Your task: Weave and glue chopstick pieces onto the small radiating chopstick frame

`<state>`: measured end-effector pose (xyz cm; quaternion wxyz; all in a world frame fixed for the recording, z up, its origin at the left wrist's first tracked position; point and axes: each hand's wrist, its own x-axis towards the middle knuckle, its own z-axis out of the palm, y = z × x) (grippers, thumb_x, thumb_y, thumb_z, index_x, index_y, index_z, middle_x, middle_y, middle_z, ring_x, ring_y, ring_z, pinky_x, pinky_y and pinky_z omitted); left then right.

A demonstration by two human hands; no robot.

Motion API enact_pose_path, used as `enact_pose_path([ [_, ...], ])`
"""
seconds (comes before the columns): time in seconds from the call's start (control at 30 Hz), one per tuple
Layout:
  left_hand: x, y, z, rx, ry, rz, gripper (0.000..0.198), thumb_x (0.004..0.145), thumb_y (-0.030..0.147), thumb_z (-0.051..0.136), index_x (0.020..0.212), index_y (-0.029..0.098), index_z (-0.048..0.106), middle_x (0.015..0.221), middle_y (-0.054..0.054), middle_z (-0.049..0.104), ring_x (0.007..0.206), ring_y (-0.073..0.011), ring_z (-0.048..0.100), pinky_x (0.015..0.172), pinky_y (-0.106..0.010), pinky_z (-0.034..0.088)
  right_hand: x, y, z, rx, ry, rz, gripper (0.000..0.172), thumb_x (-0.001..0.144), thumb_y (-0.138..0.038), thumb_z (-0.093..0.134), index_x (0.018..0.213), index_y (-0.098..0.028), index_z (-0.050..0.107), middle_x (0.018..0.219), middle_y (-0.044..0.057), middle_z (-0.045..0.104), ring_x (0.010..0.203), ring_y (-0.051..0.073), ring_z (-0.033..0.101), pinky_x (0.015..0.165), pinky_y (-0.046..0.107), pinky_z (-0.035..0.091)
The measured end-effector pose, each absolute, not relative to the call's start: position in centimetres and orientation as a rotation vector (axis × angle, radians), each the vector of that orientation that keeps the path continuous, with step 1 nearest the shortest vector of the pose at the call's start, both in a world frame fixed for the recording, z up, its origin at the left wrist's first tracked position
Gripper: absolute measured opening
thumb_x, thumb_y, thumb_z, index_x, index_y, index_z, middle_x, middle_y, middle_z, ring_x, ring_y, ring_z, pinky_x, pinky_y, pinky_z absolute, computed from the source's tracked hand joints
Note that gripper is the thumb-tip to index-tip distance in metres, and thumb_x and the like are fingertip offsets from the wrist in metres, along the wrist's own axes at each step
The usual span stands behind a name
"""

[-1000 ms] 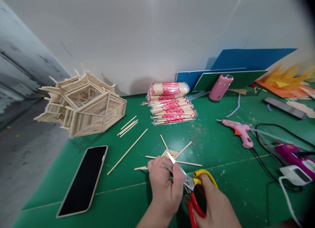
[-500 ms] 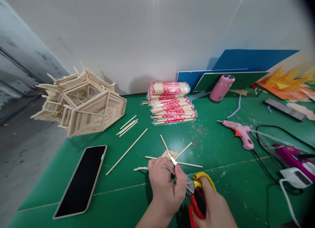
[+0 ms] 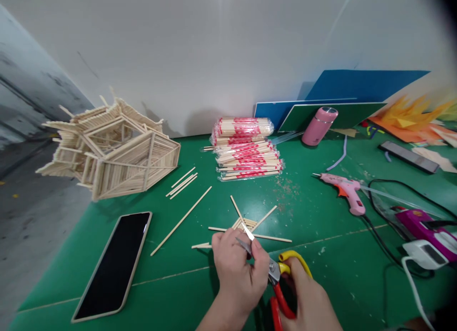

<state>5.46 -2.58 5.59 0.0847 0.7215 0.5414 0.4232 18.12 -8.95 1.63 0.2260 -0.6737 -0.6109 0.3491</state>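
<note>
My right hand (image 3: 310, 293) is wrapped round the handles of a pair of scissors (image 3: 273, 270), one handle yellow and one red. The blades stand apart and point up and left, with my left hand (image 3: 238, 266) closed right beside them, its thumb close to the upper blade. What the left fingers grip is hidden behind the hand. Just beyond the fingers, several thin wooden sticks (image 3: 267, 217) lie crossed around a small bunch of short pieces (image 3: 250, 223). Stick ends (image 3: 201, 246) show at the left hand's left side; whether it holds them I cannot tell.
A stick-built model (image 3: 117, 155) stands at the left behind a phone (image 3: 114, 266). Wrapped stick bundles (image 3: 248, 152), cut sticks (image 3: 182, 184) and one long stick (image 3: 181, 220) lie on the green table. Rightward are a pink bottle (image 3: 319, 126), glue gun (image 3: 344, 190), cables and a purple power strip (image 3: 424, 226).
The whole view has shifted slightly, so everything sits a little further left. Both hands and the scissors keep nearly the same pose.
</note>
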Motion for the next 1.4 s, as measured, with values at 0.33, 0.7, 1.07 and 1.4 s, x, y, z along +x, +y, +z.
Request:
enact_pose_path([
  [0.33,5.5,-2.6,5.9,2.175,1.607,1.270,0.023,0.073,0.014,0.040,0.051,0.019,0.037,0.051,0.001,0.044,0.054,-0.0141,0.044,0.058,-0.030,0.029,18.2,-9.0,1.5,-1.888,-1.656,0.977,0.041,0.054,-0.023,0.048,0.094,-0.019,0.040,0.077,0.006,0.062,0.064,0.020,0.059,0.056,0.026,0.044],
  [0.7,5.4,-2.5,6.0,2.198,1.615,1.291,0.023,0.072,0.013,0.041,0.051,0.019,0.036,0.051,0.000,0.044,0.053,-0.0141,0.044,0.056,-0.029,0.029,18.0,-8.9,1.8,-1.834,-1.650,1.007,0.038,0.055,-0.018,0.045,0.093,-0.020,0.039,0.075,0.004,0.061,0.063,0.018,0.057,0.055,0.025,0.042],
  [1.07,5.5,-2.4,5.8,2.222,1.588,1.330,0.023,0.072,0.013,0.042,0.050,0.019,0.037,0.050,0.001,0.044,0.051,-0.0132,0.042,0.055,-0.029,0.028,17.7,-8.9,3.0,-1.829,-1.607,1.004,0.033,0.057,-0.015,0.048,0.089,-0.022,0.041,0.067,-0.001,0.058,0.057,0.016,0.054,0.051,0.023,0.039],
  [1.4,5.6,-2.3,6.0,2.232,1.590,1.314,0.023,0.070,0.012,0.044,0.049,0.018,0.038,0.048,0.001,0.043,0.050,-0.0124,0.042,0.055,-0.029,0.028,17.6,-8.9,3.6,-1.860,-1.613,0.992,0.033,0.057,-0.010,0.048,0.085,-0.023,0.040,0.066,-0.003,0.056,0.055,0.014,0.051,0.049,0.021,0.036],
])
